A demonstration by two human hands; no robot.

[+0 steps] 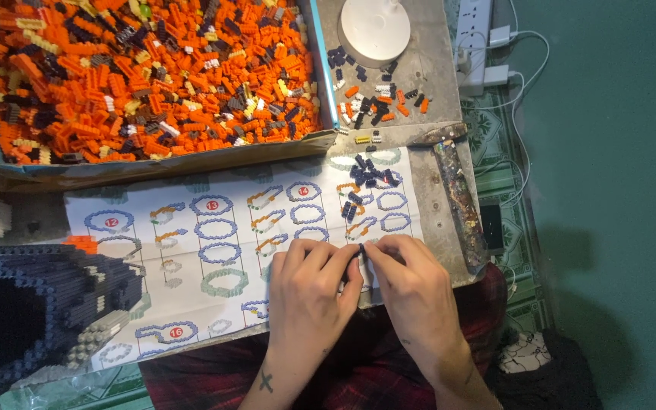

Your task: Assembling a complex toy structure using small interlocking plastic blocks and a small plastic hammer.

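Two hands meet at the near edge of the surface (427,99). The left hand (309,292) and the right hand (411,292) press their fingers (343,262) close together around a small dark brick piece (361,251). The fingers are pinched narrow on it, and most of the piece is hidden, so its shape is hard to tell.

Under the hands lies a paper building guide (214,243) with drawings of blue and orange rings. A little pile of dark blue bricks (370,175) sits on the guide, just past the fingers. Farther back, more loose bricks (377,102) — orange, black and white — lie near a round white lamp base (373,26).

To the left there is a big cardboard tray (153,163) full of orange bricks. A large dark blue brick model (39,304) stands at the near left, partly on the guide. On the right, a paint-stained stick (461,197) lies along the edge, and a power strip (474,30) with white plugs sits beyond it.

What could go wrong? The piece is tiny and held right at the edge — if the fingers slip, I think it could drop into the lap or onto the green floor (616,190) and be hard to find. A hard push could also pop small bricks apart. A bump from a wrist might scatter the little pile on the guide.
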